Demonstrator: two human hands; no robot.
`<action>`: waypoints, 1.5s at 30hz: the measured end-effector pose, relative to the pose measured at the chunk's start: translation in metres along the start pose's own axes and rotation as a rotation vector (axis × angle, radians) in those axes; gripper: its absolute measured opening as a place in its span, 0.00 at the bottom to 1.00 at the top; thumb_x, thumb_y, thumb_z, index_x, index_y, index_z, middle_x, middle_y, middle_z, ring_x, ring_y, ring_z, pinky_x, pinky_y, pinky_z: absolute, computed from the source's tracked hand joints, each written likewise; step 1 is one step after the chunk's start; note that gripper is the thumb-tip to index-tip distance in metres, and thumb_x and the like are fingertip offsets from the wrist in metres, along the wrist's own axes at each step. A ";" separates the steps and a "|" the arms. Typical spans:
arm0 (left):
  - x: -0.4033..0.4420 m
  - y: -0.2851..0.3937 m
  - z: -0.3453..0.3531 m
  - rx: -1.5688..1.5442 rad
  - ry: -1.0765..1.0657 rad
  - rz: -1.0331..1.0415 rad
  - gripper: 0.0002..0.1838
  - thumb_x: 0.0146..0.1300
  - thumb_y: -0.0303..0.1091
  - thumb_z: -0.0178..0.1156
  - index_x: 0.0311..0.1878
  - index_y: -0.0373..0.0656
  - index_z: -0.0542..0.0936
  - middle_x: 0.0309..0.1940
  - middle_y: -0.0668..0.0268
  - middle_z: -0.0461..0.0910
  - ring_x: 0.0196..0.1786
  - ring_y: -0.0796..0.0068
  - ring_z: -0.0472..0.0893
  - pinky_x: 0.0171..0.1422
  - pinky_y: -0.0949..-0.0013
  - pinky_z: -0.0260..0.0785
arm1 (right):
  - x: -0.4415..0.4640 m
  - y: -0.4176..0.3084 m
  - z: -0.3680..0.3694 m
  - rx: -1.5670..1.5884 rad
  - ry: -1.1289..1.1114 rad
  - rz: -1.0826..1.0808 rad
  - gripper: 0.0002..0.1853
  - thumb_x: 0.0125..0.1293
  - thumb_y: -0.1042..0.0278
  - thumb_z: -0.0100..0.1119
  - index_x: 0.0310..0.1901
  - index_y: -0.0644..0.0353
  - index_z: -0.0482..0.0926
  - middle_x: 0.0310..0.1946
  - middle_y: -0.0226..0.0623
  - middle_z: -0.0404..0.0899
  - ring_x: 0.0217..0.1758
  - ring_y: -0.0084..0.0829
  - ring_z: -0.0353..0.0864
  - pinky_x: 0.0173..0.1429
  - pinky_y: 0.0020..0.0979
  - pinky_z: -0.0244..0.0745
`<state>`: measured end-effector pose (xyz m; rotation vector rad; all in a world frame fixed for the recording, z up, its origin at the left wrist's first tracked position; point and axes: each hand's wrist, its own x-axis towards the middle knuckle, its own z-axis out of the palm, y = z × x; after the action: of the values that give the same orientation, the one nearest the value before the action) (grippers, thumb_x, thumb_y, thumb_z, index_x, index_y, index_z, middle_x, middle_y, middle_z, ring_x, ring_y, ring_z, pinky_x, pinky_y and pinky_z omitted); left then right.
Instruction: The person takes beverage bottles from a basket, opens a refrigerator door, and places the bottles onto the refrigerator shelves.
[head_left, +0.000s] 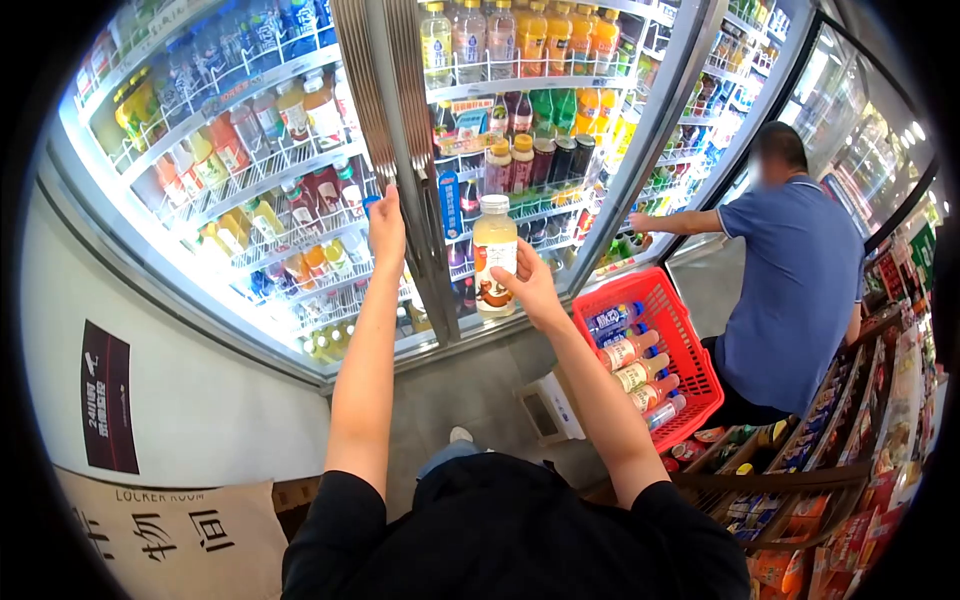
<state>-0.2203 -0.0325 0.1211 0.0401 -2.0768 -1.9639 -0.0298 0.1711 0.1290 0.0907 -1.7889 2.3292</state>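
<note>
My right hand (pixel 532 290) is closed around a bottle (pixel 495 255) with a white cap and pale yellow contents, held upright before the fridge. Raised beside the glass doors, my left hand (pixel 388 230) has its fingers wrapped at the ribbed metal door handle (pixel 368 95); part of its grip is hidden. A blue pull label (pixel 450 205) is on the neighbouring door. Just right of my right forearm is a red basket (pixel 705 375) holding several drink bottles (pixel 640 372). What supports the basket cannot be seen.
Lit fridge shelves (pixel 530 85) full of drinks stand ahead. To the right, a person in a blue shirt (pixel 795 280) reaches into another fridge section beside an open door (pixel 840 110). A cardboard box (pixel 552 408) is on the floor; snack racks (pixel 840 430) line the right.
</note>
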 end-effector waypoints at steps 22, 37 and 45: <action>-0.025 -0.001 -0.004 -0.314 -0.280 -0.189 0.30 0.71 0.50 0.49 0.12 0.54 0.52 0.09 0.77 0.50 0.13 0.81 0.50 0.21 0.70 0.41 | 0.039 0.021 0.053 0.102 0.077 -0.026 0.34 0.65 0.72 0.68 0.70 0.67 0.63 0.61 0.38 0.77 0.64 0.28 0.75 0.69 0.31 0.67; -0.207 0.035 -0.101 -0.286 -0.112 -0.181 0.29 0.70 0.53 0.49 0.14 0.54 0.54 0.10 0.78 0.52 0.14 0.84 0.51 0.22 0.72 0.42 | -0.067 -0.009 0.057 0.058 -0.121 -0.068 0.40 0.63 0.70 0.71 0.72 0.68 0.60 0.64 0.43 0.73 0.65 0.30 0.75 0.68 0.31 0.70; -0.302 0.045 -0.158 -0.289 0.304 -0.117 0.21 0.70 0.46 0.55 0.21 0.49 0.67 0.18 0.77 0.61 0.22 0.85 0.59 0.27 0.74 0.48 | -0.112 -0.023 0.078 0.075 -0.239 -0.032 0.40 0.62 0.69 0.71 0.72 0.68 0.60 0.63 0.43 0.74 0.64 0.30 0.75 0.68 0.31 0.70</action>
<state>0.1125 -0.1188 0.1156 0.3825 -1.6213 -2.1516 0.0781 0.0876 0.1523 0.4217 -1.7862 2.4505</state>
